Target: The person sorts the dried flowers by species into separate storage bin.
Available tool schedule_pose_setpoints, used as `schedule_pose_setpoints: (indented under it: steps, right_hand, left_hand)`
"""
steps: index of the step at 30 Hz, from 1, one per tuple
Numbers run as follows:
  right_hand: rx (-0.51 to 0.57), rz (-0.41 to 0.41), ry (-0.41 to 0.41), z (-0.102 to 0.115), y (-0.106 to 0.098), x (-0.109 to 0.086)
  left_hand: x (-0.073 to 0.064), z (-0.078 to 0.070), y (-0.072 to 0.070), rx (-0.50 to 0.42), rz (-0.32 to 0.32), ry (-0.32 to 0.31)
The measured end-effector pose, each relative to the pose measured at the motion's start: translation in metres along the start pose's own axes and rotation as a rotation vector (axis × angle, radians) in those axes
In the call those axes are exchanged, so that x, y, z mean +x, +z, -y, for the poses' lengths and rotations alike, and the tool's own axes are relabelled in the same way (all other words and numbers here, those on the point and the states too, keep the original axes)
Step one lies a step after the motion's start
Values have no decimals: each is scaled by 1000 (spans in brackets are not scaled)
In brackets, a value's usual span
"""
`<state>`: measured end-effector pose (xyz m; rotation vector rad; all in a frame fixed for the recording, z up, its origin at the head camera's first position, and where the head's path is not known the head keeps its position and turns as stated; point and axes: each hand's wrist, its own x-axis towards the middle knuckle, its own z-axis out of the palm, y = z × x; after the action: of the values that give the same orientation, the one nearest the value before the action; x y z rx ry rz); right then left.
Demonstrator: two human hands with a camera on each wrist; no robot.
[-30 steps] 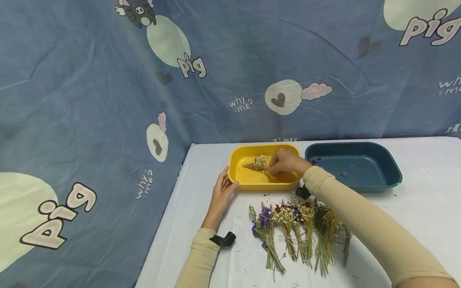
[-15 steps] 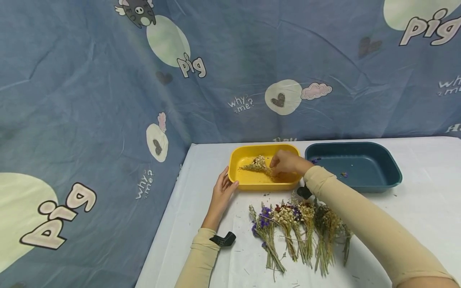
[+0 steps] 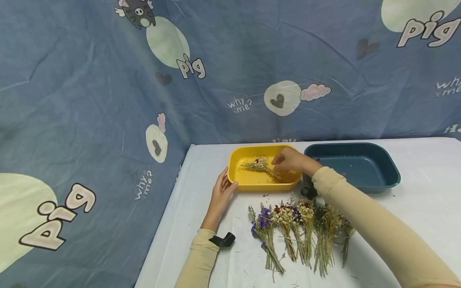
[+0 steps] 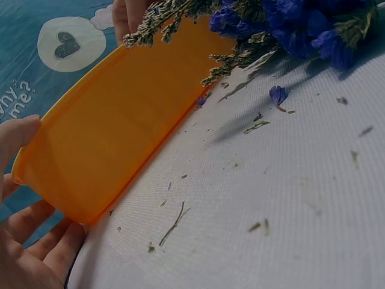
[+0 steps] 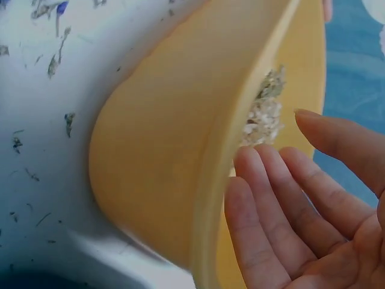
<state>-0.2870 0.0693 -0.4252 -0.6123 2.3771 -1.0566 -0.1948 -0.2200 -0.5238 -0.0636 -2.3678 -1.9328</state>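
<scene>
A small bunch of dried flowers (image 3: pixel 261 165), with pale blossoms and straw-coloured stems, lies in the yellow plastic bin (image 3: pixel 245 187). My right hand (image 3: pixel 289 160) is over the bin's right part, beside the stems. In the right wrist view, its fingers (image 5: pixel 295 208) are extended and apart from the thumb, with nothing between them; pale blossoms (image 5: pixel 263 120) show beyond the rim. My left hand (image 3: pixel 221 192) holds the bin's near left corner. In the left wrist view, the thumb (image 4: pixel 21 135) touches the bin near its rim and the other fingers lie around the corner.
Several dried bouquets (image 3: pixel 282 218), some purple, lie in a row in front of the bin. A dark teal bin (image 3: pixel 390 176) stands to the right. Stem bits litter the white tabletop (image 3: pixel 201 168). A blue printed cloth (image 3: pixel 223 80) hangs behind.
My right hand has let go of the flower bunch and moved slightly up and right from it. The bunch stays in the yellow bin. My left hand keeps its place.
</scene>
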Motion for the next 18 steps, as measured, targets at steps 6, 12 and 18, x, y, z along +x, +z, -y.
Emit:
schedule_pose_setpoints:
  steps: [6, 12, 18]
  right_hand:
    - [37, -23, 37, 5, -4, -12]
    - [72, -64, 16, 7, -7, -29]
    - [82, -111, -13, 8, -5, -48]
  left_hand:
    - [1, 2, -1, -1, -2, -1]
    - [0, 2, -1, -14, 3, 1]
    - [0, 1, -1, -31, 0, 9]
